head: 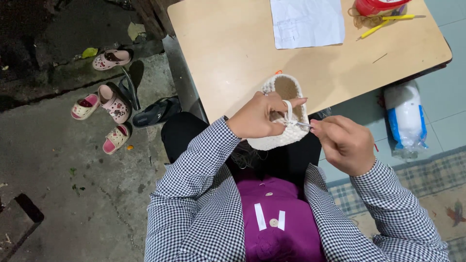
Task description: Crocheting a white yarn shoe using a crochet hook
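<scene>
White crocheted basket (286, 138) stays steady in the left hand (257, 116) grip if the right hand (345, 144), pinching the hook (302, 124), pulls each loop evenly.

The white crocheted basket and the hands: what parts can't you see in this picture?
Head view only:
- White crocheted basket: its near side is hidden by the left hand.
- Crochet hook: only a thin tip shows; the rest sits inside the right hand.
- Red container: cut off by the top edge.
- Marks on the paper sheet: too faint.
</scene>
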